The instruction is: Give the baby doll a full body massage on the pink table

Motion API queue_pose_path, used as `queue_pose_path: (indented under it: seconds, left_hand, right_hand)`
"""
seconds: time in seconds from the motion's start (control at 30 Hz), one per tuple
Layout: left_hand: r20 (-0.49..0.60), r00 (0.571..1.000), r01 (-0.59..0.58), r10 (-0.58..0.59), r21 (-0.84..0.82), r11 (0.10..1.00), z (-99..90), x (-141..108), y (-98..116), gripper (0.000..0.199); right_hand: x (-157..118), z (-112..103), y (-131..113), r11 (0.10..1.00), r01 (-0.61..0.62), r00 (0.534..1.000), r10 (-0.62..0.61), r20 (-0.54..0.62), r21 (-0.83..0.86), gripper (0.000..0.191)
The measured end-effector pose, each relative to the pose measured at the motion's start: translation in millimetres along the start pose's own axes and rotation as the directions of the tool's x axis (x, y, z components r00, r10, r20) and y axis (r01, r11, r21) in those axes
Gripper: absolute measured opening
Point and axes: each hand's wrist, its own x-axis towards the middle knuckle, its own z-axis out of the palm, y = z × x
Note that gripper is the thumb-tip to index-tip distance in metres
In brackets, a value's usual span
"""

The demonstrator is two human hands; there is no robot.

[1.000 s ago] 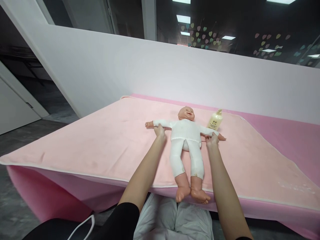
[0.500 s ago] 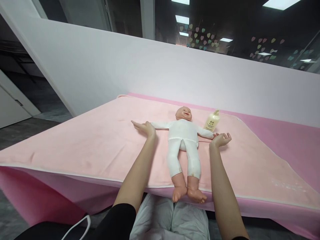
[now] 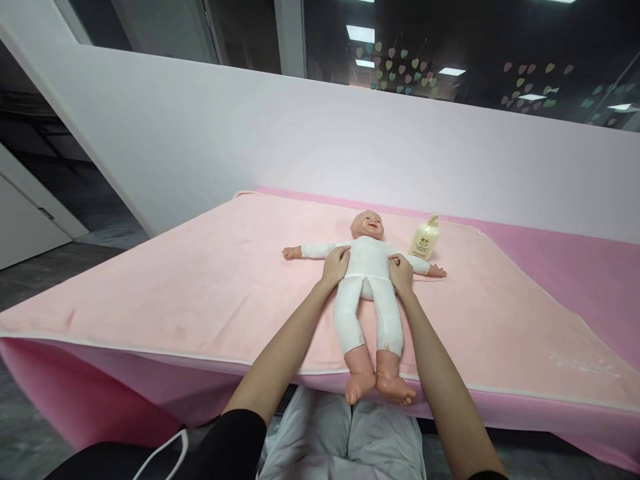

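Note:
A baby doll (image 3: 369, 260) in a white suit lies on its back on a pink towel (image 3: 200, 287), arms spread, its bare feet at the towel's front edge. My left hand (image 3: 336, 267) is curled against the left side of the doll's torso, by the armpit. On the other side, my right hand (image 3: 401, 272) rests against the torso below the doll's arm, fingers bent in. Both hands are closed at the suit's sides; the fingertips lie on the white cloth.
A pale yellow pump bottle (image 3: 425, 239) leans or lies beside the doll's arm at the right. Behind the towel stands a white wall panel (image 3: 320, 140) under dark glass with heart stickers. A white cable (image 3: 184, 443) loops at the lower left.
Both my hands have moved inward from the doll's outstretched hands to the sides of its torso, and their fingers have curled in. The doll's hands are now uncovered.

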Motion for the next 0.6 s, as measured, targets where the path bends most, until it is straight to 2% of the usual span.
queue_pose_path:
  seconds: [0.43, 0.53, 0.6]
  left_hand:
    - [0.0, 1.0, -0.015, 0.015, 0.048, 0.999, -1.8, -2.7, -0.9, 0.023]
    - [-0.063, 0.998, 0.006, 0.003, 0.147, 0.989, -2.4, -4.1, 1.1, 0.022]
    - [-0.117, 0.992, 0.069, -0.045, 0.203, 0.977, -4.3, -4.1, 2.1, 0.019]
  right_hand:
    - [1.7, 1.1, 2.7, 0.997, -0.042, 0.999, 0.043, -0.014, 0.066, 0.021]
    - [4.5, 2.5, 8.3, 0.966, -0.167, 0.978, 0.188, -0.091, 0.199, 0.013]
    - [7.8, 3.9, 11.9, 0.889, -0.276, 0.935, 0.337, -0.113, 0.365, 0.008]
